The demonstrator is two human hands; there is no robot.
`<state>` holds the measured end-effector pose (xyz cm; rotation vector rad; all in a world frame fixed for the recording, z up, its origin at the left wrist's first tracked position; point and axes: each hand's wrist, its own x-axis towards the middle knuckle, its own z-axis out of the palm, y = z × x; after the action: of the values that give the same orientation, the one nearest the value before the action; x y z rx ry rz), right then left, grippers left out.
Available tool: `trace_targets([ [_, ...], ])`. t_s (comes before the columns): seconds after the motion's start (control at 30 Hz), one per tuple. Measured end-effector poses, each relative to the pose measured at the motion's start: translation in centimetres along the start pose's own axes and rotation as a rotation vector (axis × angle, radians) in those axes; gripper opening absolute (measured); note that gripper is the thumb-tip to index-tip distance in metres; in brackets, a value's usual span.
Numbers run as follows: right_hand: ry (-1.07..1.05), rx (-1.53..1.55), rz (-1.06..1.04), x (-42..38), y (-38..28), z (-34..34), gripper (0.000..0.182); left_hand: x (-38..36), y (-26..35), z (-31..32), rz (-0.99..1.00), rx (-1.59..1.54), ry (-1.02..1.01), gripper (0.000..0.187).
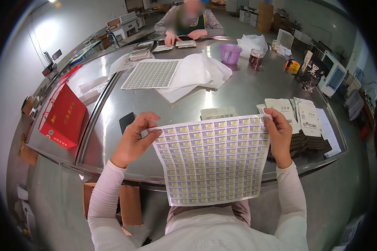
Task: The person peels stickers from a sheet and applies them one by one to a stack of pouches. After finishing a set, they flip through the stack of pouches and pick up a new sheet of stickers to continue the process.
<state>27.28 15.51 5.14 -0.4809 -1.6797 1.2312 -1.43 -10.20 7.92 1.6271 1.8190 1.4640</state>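
A large sheet of small printed stickers (213, 163), in purple and yellow rows, hangs between my two hands over the table's near edge. My left hand (139, 136) pinches its top left corner between thumb and finger. At the top right corner, my right hand (279, 134) grips the sheet the same way. Behind the sheet's top edge lie pale printed packets (218, 113), partly hidden by it. More packets (308, 117) are piled beyond my right hand. A dark flat phone-like object (127, 122) lies near my left hand.
Another sticker sheet (151, 74) lies by white backing paper (192, 71) on the metal table (113, 104). A red bag (65, 117) stands left. A purple jug (230, 53), a glass of dark liquid (255, 57) and a tape dispenser (292, 66) stand farther back. Opposite, a person (190, 25) handles packets.
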Motion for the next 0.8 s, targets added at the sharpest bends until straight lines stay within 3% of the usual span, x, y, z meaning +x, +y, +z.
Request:
trace_targets([
  [0.27, 0.004, 0.003, 0.062, -1.1, 1.4, -0.7, 0.023, -0.5, -1.8, 0.5, 0.039, -0.084, 0.024, 0.022],
  [0.8, -0.058, -0.024, 0.050, -2.4, 2.5, -0.8, 0.014, -2.0, -2.4, 0.9, -0.071, 0.180, 0.084, 0.008],
])
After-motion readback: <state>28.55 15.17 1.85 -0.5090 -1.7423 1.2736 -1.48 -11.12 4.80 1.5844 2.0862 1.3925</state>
